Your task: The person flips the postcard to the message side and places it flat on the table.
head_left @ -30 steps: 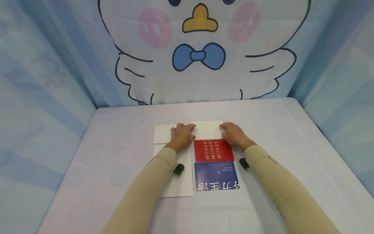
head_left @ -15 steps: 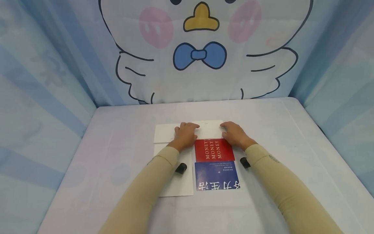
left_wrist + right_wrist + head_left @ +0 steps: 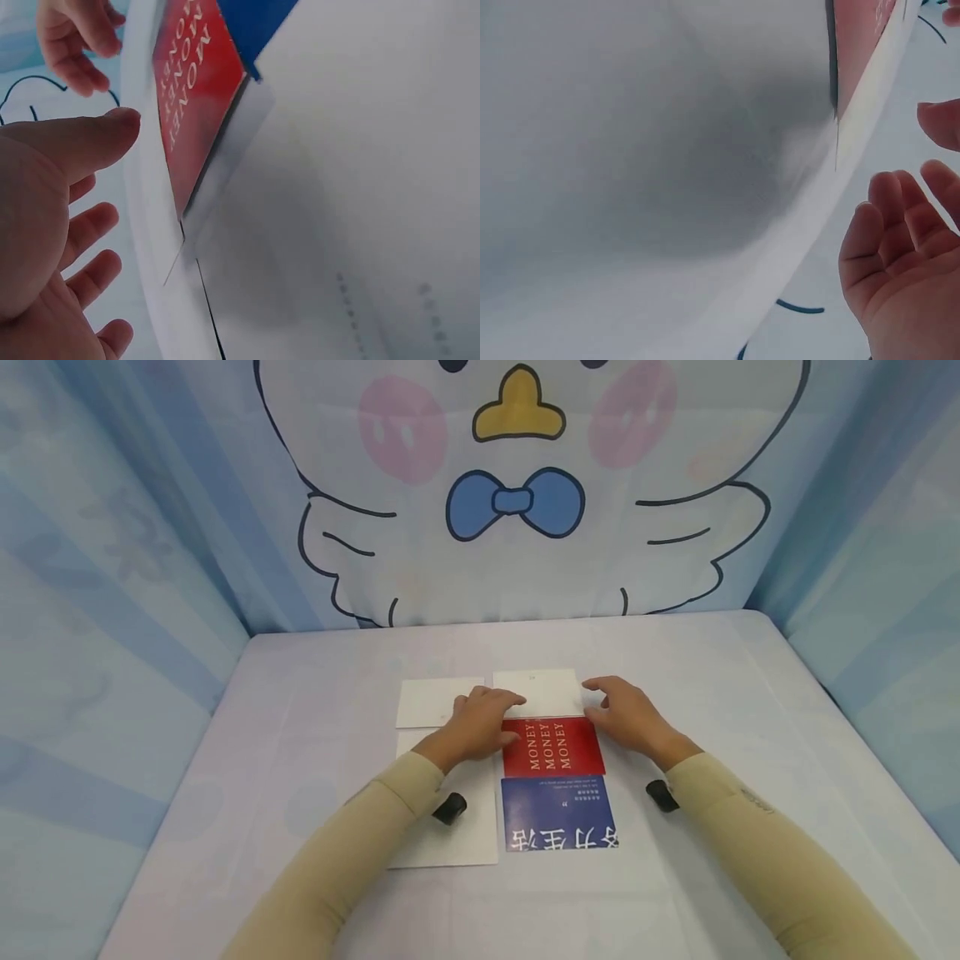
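My left hand (image 3: 480, 722), fingers relaxed and holding nothing, overlaps the left edge of the red card (image 3: 585, 752) lettered "MONEY" in the head view. In the left wrist view its thumb (image 3: 112, 139) and fingers are spread apart. My right hand (image 3: 626, 714), also holding nothing, is just right of the white card (image 3: 551, 689) at the top of the right column. Its loosely bent fingers (image 3: 889, 217) show in the right wrist view. Directly below the red card lies a blue card (image 3: 558, 814) with upside-down white characters.
Another white card (image 3: 427, 702) lies at the upper left, above a larger white sheet (image 3: 465, 839) partly hidden by the left arm. Dark wrist cameras hang under both sleeves. A cartoon-printed curtain (image 3: 517, 577) stands behind the pale table (image 3: 315, 718).
Both hands have come away from the top white card's sides. The left shifted toward the body over the red card's edge; the right shifted rightward. The cards stay in place.
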`<state>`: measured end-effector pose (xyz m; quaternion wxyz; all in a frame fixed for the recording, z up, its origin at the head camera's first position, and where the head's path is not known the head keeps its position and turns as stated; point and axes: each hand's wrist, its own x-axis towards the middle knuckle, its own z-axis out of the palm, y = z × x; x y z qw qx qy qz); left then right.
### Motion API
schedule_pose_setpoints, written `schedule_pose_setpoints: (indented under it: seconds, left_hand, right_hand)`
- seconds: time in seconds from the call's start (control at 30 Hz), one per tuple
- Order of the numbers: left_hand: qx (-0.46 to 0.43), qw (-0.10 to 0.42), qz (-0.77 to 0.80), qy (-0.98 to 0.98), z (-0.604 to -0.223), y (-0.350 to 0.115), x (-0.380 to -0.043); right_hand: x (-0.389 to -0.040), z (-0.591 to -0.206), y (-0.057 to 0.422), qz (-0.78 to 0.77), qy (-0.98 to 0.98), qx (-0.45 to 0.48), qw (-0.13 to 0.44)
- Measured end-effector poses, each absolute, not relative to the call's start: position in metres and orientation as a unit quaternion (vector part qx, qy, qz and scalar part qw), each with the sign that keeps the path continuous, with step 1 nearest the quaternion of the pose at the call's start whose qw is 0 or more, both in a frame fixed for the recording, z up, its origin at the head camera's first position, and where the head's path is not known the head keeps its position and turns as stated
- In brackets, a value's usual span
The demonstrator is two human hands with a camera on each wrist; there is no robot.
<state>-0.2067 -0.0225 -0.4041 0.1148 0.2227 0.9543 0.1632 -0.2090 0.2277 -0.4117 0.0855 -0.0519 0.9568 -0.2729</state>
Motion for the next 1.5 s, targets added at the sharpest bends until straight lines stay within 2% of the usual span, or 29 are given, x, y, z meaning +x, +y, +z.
schedule_pose_setpoints:
  seconds: [0.23,0.53,1.23,1.5]
  left_hand:
    - [0.252,0.119,0.131,0.951,-0.411,-0.029,-0.185]
    - [0.268,0.123,0.116,0.948,-0.422,-0.028,-0.175]
    - [0.271,0.118,0.107,0.949,-0.424,-0.027,-0.172]
    - [0.278,0.130,0.108,0.946,-0.421,-0.027,-0.171]
  right_hand:
    - [-0.183,-0.416,0.230,-0.249,0.959,-0.112,0.077]
    - [-0.161,-0.427,0.226,-0.195,0.964,-0.175,0.053]
    - [-0.155,-0.428,0.228,-0.182,0.963,-0.179,0.083]
    - [-0.154,-0.424,0.228,-0.179,0.962,-0.177,0.101]
